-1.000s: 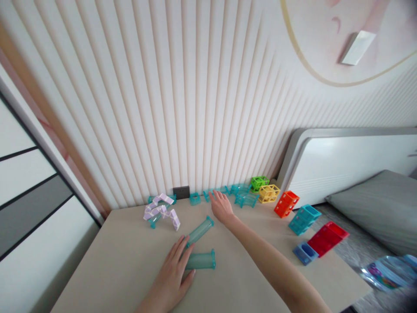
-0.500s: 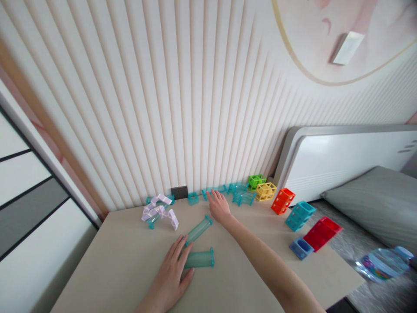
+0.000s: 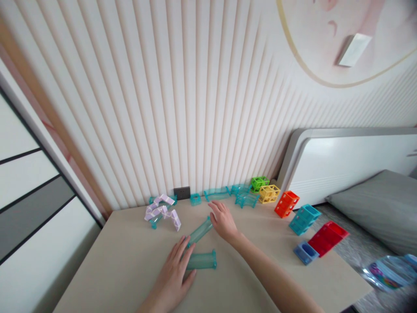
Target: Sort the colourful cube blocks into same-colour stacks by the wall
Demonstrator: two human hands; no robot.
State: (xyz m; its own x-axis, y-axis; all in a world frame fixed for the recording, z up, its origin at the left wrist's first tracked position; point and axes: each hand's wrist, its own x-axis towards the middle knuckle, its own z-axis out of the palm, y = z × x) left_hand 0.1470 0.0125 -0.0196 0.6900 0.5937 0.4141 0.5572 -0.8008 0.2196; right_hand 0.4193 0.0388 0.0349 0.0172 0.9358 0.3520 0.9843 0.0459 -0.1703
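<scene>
My left hand lies with its fingers stretched out over the left end of a teal see-through track piece. Its fingertips are also at the near end of a second teal track piece, which lies at a slant. By the far end of that slanted piece hovers my right hand, fingers apart and nothing seen in them; I cannot tell whether it touches the piece. Along the wall behind it lie a wavy teal track, a curved teal track and a small teal square piece.
White-and-lilac folding blocks lie over teal pieces at the left. Toward the right stand green, yellow, orange, teal, red and blue blocks. A black socket sits at the wall.
My right hand has drawn back from the wavy track by the wall, toward the far end of the slanted track piece. My left hand stays over the track pieces. The view has shifted slightly.
</scene>
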